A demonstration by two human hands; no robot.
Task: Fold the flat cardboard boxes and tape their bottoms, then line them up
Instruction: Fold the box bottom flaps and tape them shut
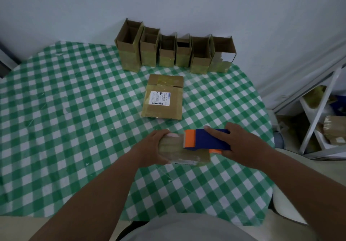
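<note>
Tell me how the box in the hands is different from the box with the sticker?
The held box is folded up and gripped by the left hand; the sticker box lies flat, untouched. The tape gun rests on the held box only. Both are brown cardboard.

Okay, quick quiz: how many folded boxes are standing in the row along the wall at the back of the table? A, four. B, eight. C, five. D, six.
D: six open-topped boxes stand side by side by the wall, from the tallest at the left to the one with a torn white side at the right; the flat box lies apart, in front of them.
</note>
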